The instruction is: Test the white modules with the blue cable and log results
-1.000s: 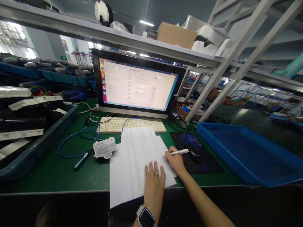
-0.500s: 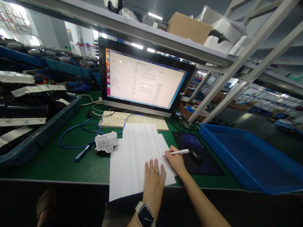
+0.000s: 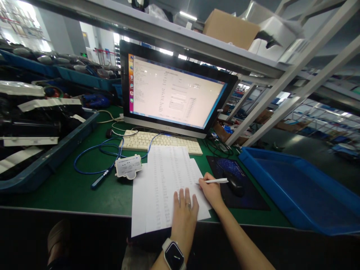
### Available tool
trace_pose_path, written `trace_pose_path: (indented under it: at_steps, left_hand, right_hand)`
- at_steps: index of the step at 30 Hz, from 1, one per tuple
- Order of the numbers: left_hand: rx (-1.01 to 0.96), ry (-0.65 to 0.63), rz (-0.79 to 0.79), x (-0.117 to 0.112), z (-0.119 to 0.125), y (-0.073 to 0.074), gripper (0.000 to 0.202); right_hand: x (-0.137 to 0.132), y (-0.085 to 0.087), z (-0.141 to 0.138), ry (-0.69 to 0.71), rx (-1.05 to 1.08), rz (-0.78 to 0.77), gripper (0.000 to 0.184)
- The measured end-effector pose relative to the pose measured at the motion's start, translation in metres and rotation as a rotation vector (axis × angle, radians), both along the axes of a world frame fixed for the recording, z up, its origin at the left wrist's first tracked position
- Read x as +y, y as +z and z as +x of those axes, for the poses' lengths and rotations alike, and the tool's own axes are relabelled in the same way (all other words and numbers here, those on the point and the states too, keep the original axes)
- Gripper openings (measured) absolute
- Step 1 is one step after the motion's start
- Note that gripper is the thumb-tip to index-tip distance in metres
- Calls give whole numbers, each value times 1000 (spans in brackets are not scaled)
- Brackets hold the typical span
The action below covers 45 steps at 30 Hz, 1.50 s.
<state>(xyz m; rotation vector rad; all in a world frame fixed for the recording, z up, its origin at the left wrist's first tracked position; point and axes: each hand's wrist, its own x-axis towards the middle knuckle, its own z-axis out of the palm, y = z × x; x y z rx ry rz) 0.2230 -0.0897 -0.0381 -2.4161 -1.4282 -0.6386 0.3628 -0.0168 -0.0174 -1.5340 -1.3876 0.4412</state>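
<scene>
Several printed paper sheets (image 3: pixel 160 180) overlap on the green table (image 3: pixel 73 198), their near edge reaching past the table's front. My left hand (image 3: pixel 184 210) lies flat on them with its fingers spread; a ring and a white watch show on that arm. In my right hand (image 3: pixel 210 190) a white pen (image 3: pixel 216 180) is pinched, its tip at the right part of the sheets. A small white labelled device (image 3: pixel 128 167) sits against the sheets' left side. The print is too small to read.
A keyboard (image 3: pixel 135 140) and a lit monitor (image 3: pixel 174 93) stand behind the sheets. To the right are a black mouse (image 3: pixel 235 184) on a mouse pad (image 3: pixel 253 200) and a blue tray (image 3: pixel 281 202). A blue cable (image 3: pixel 81 170) loops at left, beside a bin (image 3: pixel 64 153) of black parts.
The view has shifted slightly, so everything sits a little further right. My left hand stays flat on the sheets, and my right hand keeps the pen at nearly the same spot.
</scene>
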Motion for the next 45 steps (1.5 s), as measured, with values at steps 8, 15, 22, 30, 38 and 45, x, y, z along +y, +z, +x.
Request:
trace_pose_path:
  at_steps: [8,15,22,30,38,45]
  left_hand:
    - [-43,14,100,1,1,-3,34]
    - [-50,25,107,2,1,-2,33]
    - [-37,1,56,0,0,-2,34]
    - [-100,89,117,7,17,-35,27]
    - [-164,97,162,12,24,-46,25]
    - [-141,90,191,13,22,-46,26]
  right_hand:
    - [0,2,-1,-10,5,15,22]
    - [1,0,0,-13,-16,13,22]
    - [0,-3,2,-28,-17,-5,21]
    - [2,1,1,-32,-6,13,25]
    - [1,0,3,-60,-35,-22,27]
    - [2,0,3,-47,-15,-7,25]
